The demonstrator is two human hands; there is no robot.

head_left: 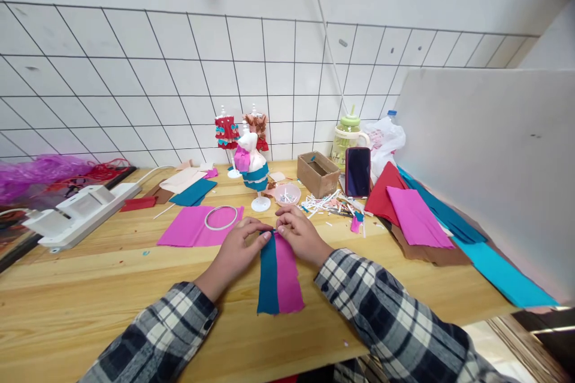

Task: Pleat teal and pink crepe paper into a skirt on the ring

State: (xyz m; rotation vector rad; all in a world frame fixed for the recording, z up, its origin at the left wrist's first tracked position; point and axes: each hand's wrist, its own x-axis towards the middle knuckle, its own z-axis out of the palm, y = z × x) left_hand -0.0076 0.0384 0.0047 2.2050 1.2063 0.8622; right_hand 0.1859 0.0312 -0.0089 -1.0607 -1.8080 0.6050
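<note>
Two-tone crepe piece [279, 278]: teal on the left, pink on the right; it lies on the table [135, 317], its top edge between the two hands and its length running toward the person.
Left hand [240, 251]: thumb and fingers pinching the top edge at the teal side.
Right hand [302, 234]: thumb and fingertips pinching that edge at the pink side, close beside the left fingertips.
Silver ring [221, 218]: just beyond the left hand, on a pink sheet [179, 228].
Teal sheet [194, 191]: farther beyond the left hand, by a pale sheet [182, 181].
White stand [260, 203]: beyond both hands, wearing a white, pink and teal dress [255, 170]; two more dressed stands rise behind it.
Shallow bowl [287, 194]: just past the right hand, small bits inside.
Paper scraps [327, 203]: beyond and right of the right hand, before an open box [318, 175].
Phone [358, 172]: upright, farther right, with a green-lidded jug [347, 139] behind.
Folded pink crepe [417, 215]: well right of the right hand, over brown and teal sheets.
Power strip [85, 218]: well left of the left hand.
</note>
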